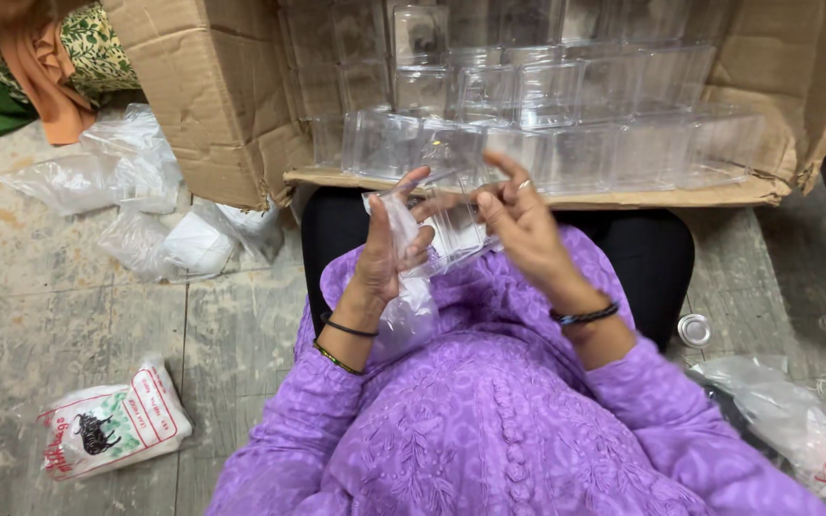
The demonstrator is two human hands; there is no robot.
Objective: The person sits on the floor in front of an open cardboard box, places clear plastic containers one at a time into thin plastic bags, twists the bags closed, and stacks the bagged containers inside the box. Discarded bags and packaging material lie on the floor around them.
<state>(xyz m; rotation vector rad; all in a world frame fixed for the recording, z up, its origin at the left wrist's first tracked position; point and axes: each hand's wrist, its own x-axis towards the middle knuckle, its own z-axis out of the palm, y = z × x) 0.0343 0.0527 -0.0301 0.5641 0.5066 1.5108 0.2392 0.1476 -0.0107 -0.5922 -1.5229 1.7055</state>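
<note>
While both hands are raised in front of the chest, the left hand (pixel 382 250) has its grip closed on a clear plastic bag (pixel 407 306), fingers pinching the upper edge, rest of the bag hanging down onto the purple garment (pixel 489 420). Right hand (pixel 518 225) grips a small clear plastic box (pixel 456 225), thumb and fingers on its right side, index finger lifted. Box sits between the two hands, touching the bag's top; cannot tell if it is partly inside the bag. Straight ahead, a big cardboard carton (pixel 212 105) lies on its side, opening toward the person, stacked with rows of more clear boxes (pixel 547 96). Crumpled plastic bags (pixel 136 191) lie on the floor (pixel 40 287) to the left of the carton. Printed white pouch (pixel 112 430) on the floor lower left, another printed bag (pixel 815 430) lower right. Small round cap (pixel 693 330) on the floor to the right, near the right forearm. Folded cloth (pixel 50 57) in the top left corner.
</note>
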